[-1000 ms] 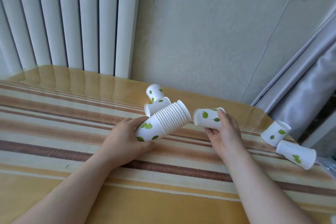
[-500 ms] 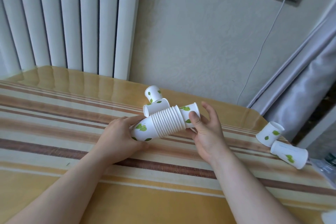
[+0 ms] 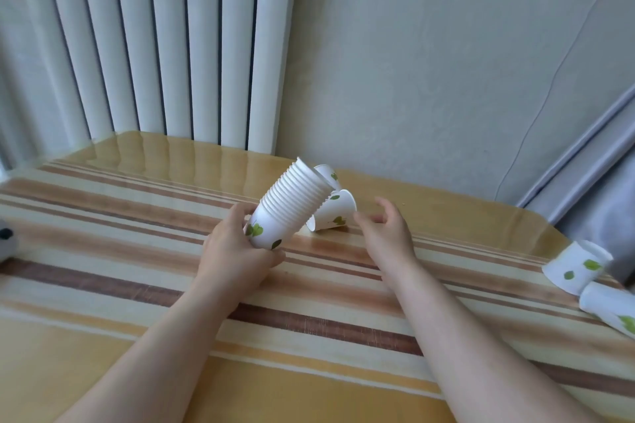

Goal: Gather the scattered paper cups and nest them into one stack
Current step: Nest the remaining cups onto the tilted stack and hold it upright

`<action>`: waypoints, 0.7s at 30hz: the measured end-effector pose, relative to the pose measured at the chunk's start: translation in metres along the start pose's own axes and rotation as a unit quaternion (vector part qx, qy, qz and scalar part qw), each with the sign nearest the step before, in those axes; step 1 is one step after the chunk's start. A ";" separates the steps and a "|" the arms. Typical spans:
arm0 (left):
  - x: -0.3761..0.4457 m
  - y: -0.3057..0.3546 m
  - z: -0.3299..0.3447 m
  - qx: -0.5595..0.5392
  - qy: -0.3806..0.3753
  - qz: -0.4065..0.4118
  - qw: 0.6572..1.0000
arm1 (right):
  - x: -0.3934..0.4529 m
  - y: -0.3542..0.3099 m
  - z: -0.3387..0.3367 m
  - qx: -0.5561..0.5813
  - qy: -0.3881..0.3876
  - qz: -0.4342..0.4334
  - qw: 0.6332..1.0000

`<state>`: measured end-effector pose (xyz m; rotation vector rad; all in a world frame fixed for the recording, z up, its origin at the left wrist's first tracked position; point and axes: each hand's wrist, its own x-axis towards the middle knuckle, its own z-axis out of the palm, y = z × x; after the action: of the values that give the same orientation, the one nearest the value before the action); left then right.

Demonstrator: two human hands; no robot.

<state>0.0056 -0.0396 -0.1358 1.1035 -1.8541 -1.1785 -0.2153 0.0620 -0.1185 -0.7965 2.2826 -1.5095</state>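
My left hand (image 3: 237, 251) grips the base of a stack of nested white paper cups (image 3: 292, 204) with green leaf prints, tilted up and to the right above the table. Just right of the stack, a single cup (image 3: 333, 215) lies on its side on the table. Another cup (image 3: 328, 175) stands behind it, partly hidden by the stack. My right hand (image 3: 386, 232) hovers right of the lying cup, fingers apart, holding nothing. Two more cups (image 3: 577, 266) (image 3: 608, 307) lie at the table's right edge.
The striped tablecloth under clear film covers the table (image 3: 137, 278). A white radiator (image 3: 154, 45) stands behind, against the wall. A grey curtain (image 3: 598, 161) hangs at the right. A grey object (image 3: 7, 239) shows at the left edge.
The cup my right hand held went into the stack. My left hand tilted the stack more upright. My right hand let go and drew back to the right, open.
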 end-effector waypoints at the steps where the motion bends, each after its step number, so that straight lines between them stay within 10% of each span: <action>1: 0.001 -0.001 0.001 -0.002 0.011 -0.004 1.000 | 0.002 0.001 0.005 -0.046 -0.012 -0.001 0.999; 6: -0.001 0.000 0.003 0.006 0.017 -0.004 1.000 | 0.004 0.005 0.014 -0.133 -0.036 -0.026 0.990; 10: -0.004 0.004 0.004 0.013 0.012 -0.005 1.000 | -0.006 0.005 -0.007 0.121 -0.042 0.011 0.992; 16: -0.006 0.005 0.004 0.030 0.005 -0.007 1.000 | -0.008 -0.015 -0.028 0.452 0.009 0.064 0.890; 21: -0.007 0.008 0.006 0.027 -0.002 -0.003 1.000 | -0.012 -0.032 -0.032 0.475 -0.009 -0.008 0.880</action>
<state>0.0006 -0.0295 -0.1317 1.1364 -1.8968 -1.1413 -0.2128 0.0833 -0.0767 -0.5026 1.2041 -2.2617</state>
